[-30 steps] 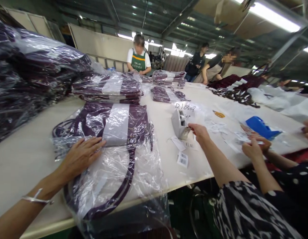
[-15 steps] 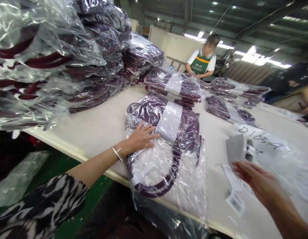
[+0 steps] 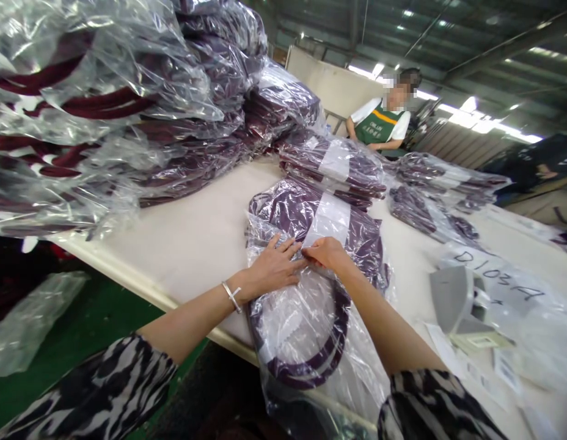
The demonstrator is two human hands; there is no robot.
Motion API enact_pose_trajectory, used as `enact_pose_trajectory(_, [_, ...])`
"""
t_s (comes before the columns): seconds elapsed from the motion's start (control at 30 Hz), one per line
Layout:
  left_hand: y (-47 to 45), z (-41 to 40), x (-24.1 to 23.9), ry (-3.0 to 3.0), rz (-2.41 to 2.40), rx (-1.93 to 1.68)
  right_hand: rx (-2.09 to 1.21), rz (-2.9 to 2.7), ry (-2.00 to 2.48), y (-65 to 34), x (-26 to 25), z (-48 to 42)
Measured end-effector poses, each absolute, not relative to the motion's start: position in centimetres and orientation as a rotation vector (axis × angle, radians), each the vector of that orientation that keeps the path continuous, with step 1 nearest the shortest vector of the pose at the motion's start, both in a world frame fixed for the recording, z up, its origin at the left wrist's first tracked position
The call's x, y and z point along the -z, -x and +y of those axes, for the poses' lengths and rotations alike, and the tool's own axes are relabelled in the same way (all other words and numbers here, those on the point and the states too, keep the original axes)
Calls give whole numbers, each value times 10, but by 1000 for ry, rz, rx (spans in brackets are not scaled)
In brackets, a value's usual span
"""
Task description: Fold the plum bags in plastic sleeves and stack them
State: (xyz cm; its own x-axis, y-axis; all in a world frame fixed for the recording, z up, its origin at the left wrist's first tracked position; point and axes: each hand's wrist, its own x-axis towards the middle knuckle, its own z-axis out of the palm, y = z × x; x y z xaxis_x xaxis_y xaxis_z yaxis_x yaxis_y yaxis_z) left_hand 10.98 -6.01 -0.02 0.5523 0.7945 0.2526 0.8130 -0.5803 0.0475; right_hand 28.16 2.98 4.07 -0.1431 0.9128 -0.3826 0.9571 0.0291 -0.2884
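A purple handbag [image 3: 283,208] in a clear plastic bag [image 3: 366,360] lies in front of me, with a white band [image 3: 333,215] showing across its body. Its looped handles [image 3: 311,374] point towards the table's front edge. My left hand [image 3: 275,269] rests flat on the plastic, fingers spread. Right beside those fingertips, my right hand [image 3: 328,252] is closed in a pinch at the lower end of the white band. Whatever sits between its fingertips is hidden.
Wrapped purple bags form a tall pile [image 3: 196,110] at left and lower stacks [image 3: 333,165] behind. To the right are a grey dispenser [image 3: 451,299], labels [image 3: 507,370] and plastic marked "D103A" [image 3: 498,275]. A person [image 3: 382,125] in a green apron stands across the table [image 3: 187,244].
My right hand has come left from beside the grey dispenser onto the wrapped handbag, closing in a pinch next to my left hand. The left hand stays flat on the plastic.
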Motion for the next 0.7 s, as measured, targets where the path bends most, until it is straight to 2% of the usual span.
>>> enact_pose_trajectory(0.3, [-106,-62,2,2716,-1360,488,495,2289,-1919,-294,-43,36])
enact_pose_trajectory(0.47, [-100,-61,6,2709,-1341,502,749,2201,-2022,-308,-41,29])
enact_pose_trajectory(0.63, [-104,-67,-8,2730,-1370,413,424,2372,-2081,-316,-38,16])
enact_pose_trajectory(0.7, [-112,-75,-19,2783,-1379,318,537,2478,-2062,-330,-37,3])
